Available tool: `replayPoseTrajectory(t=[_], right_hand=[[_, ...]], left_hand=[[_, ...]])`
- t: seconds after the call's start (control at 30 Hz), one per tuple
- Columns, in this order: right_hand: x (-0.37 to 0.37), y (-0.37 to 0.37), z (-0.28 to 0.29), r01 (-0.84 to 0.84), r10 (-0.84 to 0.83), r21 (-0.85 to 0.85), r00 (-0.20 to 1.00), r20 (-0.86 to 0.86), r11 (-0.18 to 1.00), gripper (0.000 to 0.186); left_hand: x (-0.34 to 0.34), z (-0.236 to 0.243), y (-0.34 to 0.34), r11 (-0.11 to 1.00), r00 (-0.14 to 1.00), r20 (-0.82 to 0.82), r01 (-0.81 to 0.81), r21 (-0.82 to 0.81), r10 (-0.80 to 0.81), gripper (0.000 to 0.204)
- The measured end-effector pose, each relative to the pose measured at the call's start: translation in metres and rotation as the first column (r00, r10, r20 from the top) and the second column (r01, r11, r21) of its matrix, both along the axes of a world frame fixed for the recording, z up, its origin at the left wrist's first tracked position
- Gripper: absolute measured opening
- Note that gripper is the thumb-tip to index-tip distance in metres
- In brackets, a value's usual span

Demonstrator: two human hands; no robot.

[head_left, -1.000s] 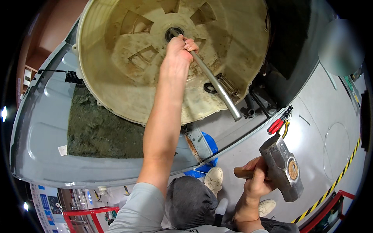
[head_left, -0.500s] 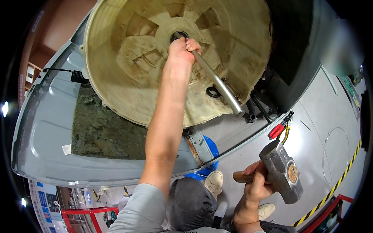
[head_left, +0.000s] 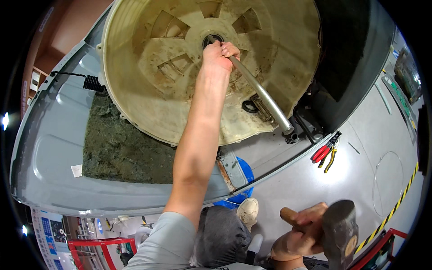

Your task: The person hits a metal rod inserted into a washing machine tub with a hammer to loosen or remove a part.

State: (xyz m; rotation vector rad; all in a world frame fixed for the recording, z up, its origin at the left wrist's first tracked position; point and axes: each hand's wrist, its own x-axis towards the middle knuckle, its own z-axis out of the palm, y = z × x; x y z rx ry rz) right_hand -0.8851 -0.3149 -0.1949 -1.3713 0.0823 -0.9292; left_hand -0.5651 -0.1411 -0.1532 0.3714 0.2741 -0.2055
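My left hand (head_left: 220,55) is wrapped around a long metal bar (head_left: 265,99). The bar's far end sits at the dark round centre opening (head_left: 207,42) of a big cream plastic washing-machine tub (head_left: 148,105); its contact there is partly hidden by the fingers. The near end slants down to the right and sticks out past the tub's rim. At the lower right, my right hand (head_left: 302,231) grips a heavy sledgehammer by its short wooden handle. The steel hammer head (head_left: 339,227) is well apart from the bar.
The tub lies in a grey metal cabinet (head_left: 49,166) with a dark felt-like pad (head_left: 121,148) and a coil spring (head_left: 93,83). Pliers with red grips (head_left: 320,154) and yellow-black grips (head_left: 330,160) lie on the floor, near a wire loop (head_left: 389,180).
My right hand has brought the hammer down and slightly right, farther from the bar's near end. My left hand keeps its hold on the bar. The whole view has shifted slightly.
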Motion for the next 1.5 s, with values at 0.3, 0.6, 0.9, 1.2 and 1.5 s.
replayPoseTrajectory(t=[0.3,0.6,0.9,1.2,1.5], right_hand=[[0.038,0.021,-0.017,-0.176,0.137,-0.072,0.918,-0.373,0.982,0.007],[0.02,0.01,-0.002,0.058,-0.015,0.178,0.973,-0.232,0.982,0.011],[0.03,0.012,-0.005,0.074,-0.028,0.267,0.985,-0.171,0.961,0.015],[0.028,0.01,-0.006,0.115,-0.052,0.26,0.971,-0.235,0.959,0.013],[0.03,0.008,-0.009,0.104,-0.05,0.288,0.98,-0.19,0.952,0.013]], left_hand=[[0.011,-0.003,0.009,0.994,0.994,-0.09,-0.071,-0.077,0.064,0.031],[0.008,-0.039,0.001,0.994,0.999,-0.03,0.037,0.103,-0.034,0.033],[-0.013,-0.016,-0.013,0.976,1.0,0.018,-0.011,0.218,0.007,0.03],[-0.006,-0.016,-0.006,0.981,0.999,0.026,-0.024,0.192,0.019,0.032],[-0.003,-0.014,-0.004,0.99,1.0,0.019,0.012,0.139,-0.014,0.035]])
